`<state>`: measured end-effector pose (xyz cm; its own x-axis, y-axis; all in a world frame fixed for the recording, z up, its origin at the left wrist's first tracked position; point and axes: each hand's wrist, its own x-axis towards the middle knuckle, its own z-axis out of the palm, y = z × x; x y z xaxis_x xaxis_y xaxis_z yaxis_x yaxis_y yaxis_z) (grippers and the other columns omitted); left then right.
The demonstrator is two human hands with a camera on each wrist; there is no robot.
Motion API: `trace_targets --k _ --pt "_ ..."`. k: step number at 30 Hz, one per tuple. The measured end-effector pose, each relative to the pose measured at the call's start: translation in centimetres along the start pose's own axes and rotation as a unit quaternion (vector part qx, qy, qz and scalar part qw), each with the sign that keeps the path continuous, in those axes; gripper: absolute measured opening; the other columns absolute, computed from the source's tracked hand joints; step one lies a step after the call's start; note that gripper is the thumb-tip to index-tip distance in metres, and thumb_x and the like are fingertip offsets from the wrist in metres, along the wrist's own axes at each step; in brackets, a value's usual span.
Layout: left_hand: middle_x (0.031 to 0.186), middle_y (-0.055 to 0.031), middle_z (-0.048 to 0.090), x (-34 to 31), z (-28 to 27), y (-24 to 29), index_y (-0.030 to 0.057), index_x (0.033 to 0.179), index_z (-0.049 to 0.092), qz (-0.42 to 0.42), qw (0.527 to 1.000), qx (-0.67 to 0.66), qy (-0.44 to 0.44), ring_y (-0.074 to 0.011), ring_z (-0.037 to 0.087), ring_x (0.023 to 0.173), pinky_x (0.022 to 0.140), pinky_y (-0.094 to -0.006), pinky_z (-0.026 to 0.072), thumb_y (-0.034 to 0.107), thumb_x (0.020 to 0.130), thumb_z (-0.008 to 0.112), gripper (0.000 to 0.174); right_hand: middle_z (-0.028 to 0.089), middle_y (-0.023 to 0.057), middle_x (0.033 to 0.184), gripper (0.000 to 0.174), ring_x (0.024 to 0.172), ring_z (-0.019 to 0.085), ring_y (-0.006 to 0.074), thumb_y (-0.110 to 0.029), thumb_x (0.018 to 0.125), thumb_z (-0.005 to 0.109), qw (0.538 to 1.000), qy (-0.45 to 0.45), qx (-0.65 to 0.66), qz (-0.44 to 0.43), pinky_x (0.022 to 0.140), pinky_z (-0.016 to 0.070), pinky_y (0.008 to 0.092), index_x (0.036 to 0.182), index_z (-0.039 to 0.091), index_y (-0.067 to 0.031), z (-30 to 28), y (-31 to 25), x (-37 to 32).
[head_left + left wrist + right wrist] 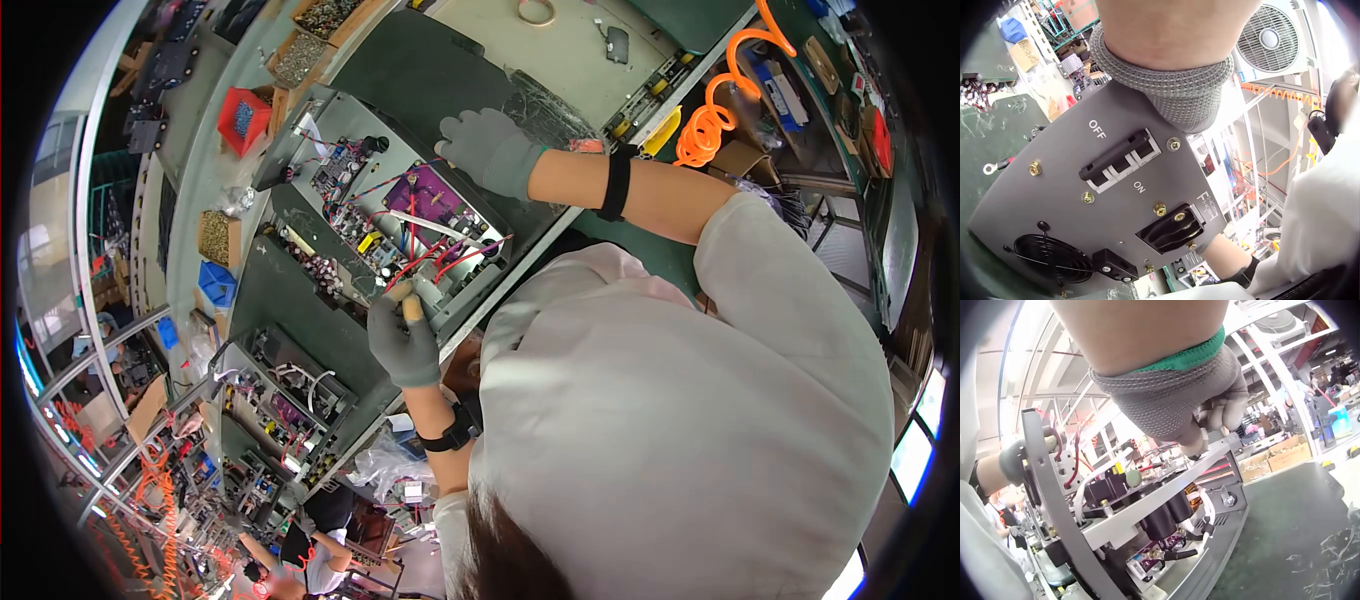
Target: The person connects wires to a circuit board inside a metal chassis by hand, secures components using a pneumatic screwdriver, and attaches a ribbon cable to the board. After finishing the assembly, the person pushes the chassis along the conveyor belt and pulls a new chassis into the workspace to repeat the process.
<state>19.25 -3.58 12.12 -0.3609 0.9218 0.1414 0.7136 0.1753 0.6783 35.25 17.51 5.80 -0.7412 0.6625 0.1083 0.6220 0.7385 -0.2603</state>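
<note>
An uncovered metal chassis (467, 277) holds circuit boards, a purple board (435, 195) and red wires (408, 268). My gloved left hand (405, 340) reaches over its end panel (1116, 206), fingertips near the red wires; in the left wrist view the panel hides those fingers. That panel carries a black OFF/ON breaker switch (1122, 161), a fan grille (1054, 259) and brass screws. My gloved right hand (490, 150) is at the opposite end of the long side, its fingers bent right at the top rail (1160, 500). I cannot tell whether it grips the rail.
Beyond the chassis stand a red bin (245, 120), a blue bin (216, 284) and boxes of small parts (218, 236). A second open chassis (285, 390) sits further along the bench. An orange coiled hose (705, 135) hangs at the right. Another person (325, 565) works at the lower left.
</note>
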Motion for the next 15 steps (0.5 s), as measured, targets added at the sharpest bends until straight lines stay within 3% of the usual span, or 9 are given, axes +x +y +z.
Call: trace_targets --k 2,5,7,8,10,13,15 --pt "0.076 0.0003 0.059 -0.2 0.1 -0.2 -0.0002 0.097 0.061 0.003 1.0 0.001 0.007 -0.0036 0.047 0.06 0.055 -0.0186 0.0379 0.014 0.088 0.057 0.017 0.057 0.0079 0.096 0.013 0.091 0.059 0.0261 -0.016 0.079 0.058 0.999 -0.04 -0.01 0.033 0.073 0.0472 0.037 0.088 0.067 -0.0154 0.2 0.0 0.4" --pt "0.076 0.0002 0.059 -0.1 0.1 -0.1 -0.0002 0.097 0.061 0.003 1.0 0.006 0.011 -0.0036 0.047 0.061 0.055 -0.0185 0.038 0.015 0.089 0.057 0.018 0.063 0.0085 0.093 0.015 0.087 0.062 0.0248 -0.017 0.077 0.062 0.988 -0.117 0.087 0.057 0.073 0.0485 0.0368 0.091 0.069 -0.0156 -0.4 0.0 1.0" --pt "0.076 -0.0001 0.059 -0.1 0.1 0.1 -0.0003 0.097 0.061 -0.005 1.0 0.009 0.009 -0.0036 0.047 0.061 0.055 -0.0185 0.038 0.015 0.088 0.057 0.018 0.067 0.008 0.087 0.02 0.081 0.064 0.0224 -0.017 0.075 0.064 0.925 -0.154 0.34 0.063 0.072 0.0491 0.0341 0.094 0.069 -0.0155 -1.6 -0.5 0.7" --pt "0.077 -0.0005 0.06 -0.2 0.1 0.1 -0.0004 0.097 0.061 -0.005 1.0 0.002 0.012 -0.004 0.048 0.062 0.056 -0.0187 0.0384 0.015 0.088 0.057 0.018 0.067 0.008 0.087 0.02 0.081 0.064 0.0224 -0.017 0.075 0.064 0.925 -0.156 0.34 0.062 0.072 0.0491 0.0341 0.094 0.069 -0.0155 -1.3 -0.7 0.5" --pt "0.078 -0.0009 0.06 -0.2 0.1 0.2 -0.0005 0.097 0.061 -0.008 1.0 -0.006 0.016 -0.0045 0.049 0.062 0.056 -0.019 0.0389 0.015 0.088 0.057 0.018 0.067 0.0066 0.081 0.017 0.077 0.063 0.0202 -0.018 0.076 0.065 0.881 -0.165 0.443 0.038 0.07 0.0483 0.0317 0.092 0.07 -0.0145 -0.2 -1.0 0.0" --pt "0.08 -0.0025 0.061 0.0 0.0 0.6 -0.0001 0.096 0.062 -0.013 1.0 -0.017 0.014 -0.0062 0.05 0.063 0.057 -0.0199 0.0399 0.014 0.088 0.057 0.017 0.067 0.009 0.085 0.017 0.074 0.063 0.0213 -0.011 0.074 0.066 0.907 -0.159 0.389 0.024 0.071 0.0488 0.0322 0.092 0.067 -0.0084 0.9 -1.4 -0.3" --pt "0.079 -0.003 0.061 0.0 -0.1 0.7 0.0005 0.096 0.062 -0.009 1.0 0.002 0.015 -0.0073 0.051 0.063 0.057 -0.0206 0.0406 0.014 0.087 0.058 0.017 0.067 0.0088 0.084 0.018 0.074 0.062 0.0201 -0.011 0.074 0.067 0.894 -0.171 0.413 0.029 0.07 0.0487 0.0314 0.092 0.067 -0.008 0.9 -1.3 -0.3"
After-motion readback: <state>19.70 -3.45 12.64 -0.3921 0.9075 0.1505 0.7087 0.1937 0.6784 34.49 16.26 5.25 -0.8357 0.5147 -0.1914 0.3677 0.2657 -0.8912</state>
